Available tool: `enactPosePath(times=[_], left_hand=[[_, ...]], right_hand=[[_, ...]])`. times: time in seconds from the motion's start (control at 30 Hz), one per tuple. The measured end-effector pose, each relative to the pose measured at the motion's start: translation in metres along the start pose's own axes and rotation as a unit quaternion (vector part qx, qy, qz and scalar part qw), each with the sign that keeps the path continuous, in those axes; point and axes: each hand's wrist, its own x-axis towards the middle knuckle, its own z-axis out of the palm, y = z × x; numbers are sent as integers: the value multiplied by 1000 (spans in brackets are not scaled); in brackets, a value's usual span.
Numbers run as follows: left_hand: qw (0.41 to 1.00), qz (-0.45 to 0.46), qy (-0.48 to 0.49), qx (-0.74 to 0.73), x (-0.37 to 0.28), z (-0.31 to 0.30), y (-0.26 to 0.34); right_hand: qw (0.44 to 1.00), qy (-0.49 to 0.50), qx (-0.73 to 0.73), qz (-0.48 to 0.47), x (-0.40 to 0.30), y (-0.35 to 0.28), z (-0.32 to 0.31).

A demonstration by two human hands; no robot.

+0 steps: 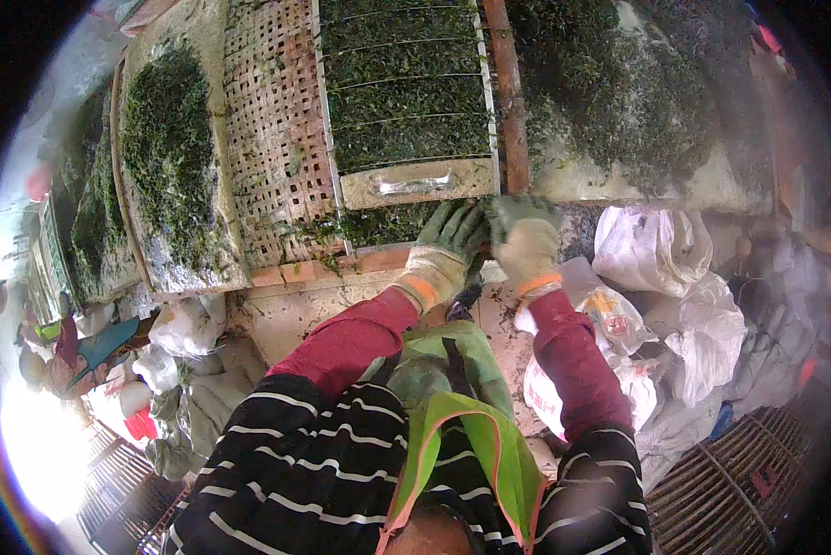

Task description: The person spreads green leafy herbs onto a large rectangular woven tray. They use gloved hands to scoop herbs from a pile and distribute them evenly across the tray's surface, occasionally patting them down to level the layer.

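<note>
A slatted frame [408, 97] lies before me, filled with shredded green leaves and crossed by thin rods. At its near end is a pale board with a metal handle [415, 182]. Just below that board, my left hand [450, 232], in a green-coated work glove, rests at the leaf layer [387, 223] with its fingers pointing forward. My right hand [526, 232], gloved alike and slightly blurred, is close beside it at the near end of a reddish-brown bar [509, 97]. The gloves hide what their fingertips touch, so I cannot tell whether either holds anything.
A perforated panel [276, 132] stands left of the frame. Leaf piles lie on cloth-covered surfaces at left [169, 152] and right [609, 90]. White plastic bags [654, 246] crowd the floor at right, sacks [207, 402] at left. A bamboo rack [720, 485] is low right.
</note>
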Motion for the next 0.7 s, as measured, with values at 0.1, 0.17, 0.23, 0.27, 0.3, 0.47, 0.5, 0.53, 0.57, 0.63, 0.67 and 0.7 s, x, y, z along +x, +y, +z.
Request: enactPosePath(times=[0.1,0.17,0.23,0.27,0.3,0.47,0.5,0.53,0.57,0.63,0.67,0.7], left_hand=[[979,-16,-201,40,9,-28,3],[986,-21,-162,-4,-3,-18,-3],[996,-5,-83,-39,-14,-17,-2],[997,2,-48,-55,-20,-16,-4],[997,9,-12,-71,-28,-23,-5],[979,12,161,-128,-71,-23,-24],[980,-13,165,-109,-81,-18,-27],[979,-12,171,-111,-86,-25,-30],[978,-19,175,-108,-92,-32,-34],[982,-46,162,-80,-94,-30,-42],[984,-59,156,-66,-94,-28,-46],[988,-79,130,-42,-96,-23,-49]], right_hand=[[990,-126,59,-5,23,-46,15],[936,-342,80,14,59,-105,-1],[948,-276,147,-57,62,-147,25],[899,-418,106,-74,84,-168,0],[898,-418,123,-71,81,-179,7],[935,40,337,105,19,-104,-21],[905,44,370,208,6,-80,-30],[924,100,288,231,-17,-42,-7],[922,103,271,258,-26,-24,2],[944,77,194,255,-13,-28,0],[964,50,132,223,-6,-32,0],[979,23,71,192,4,-35,0]])
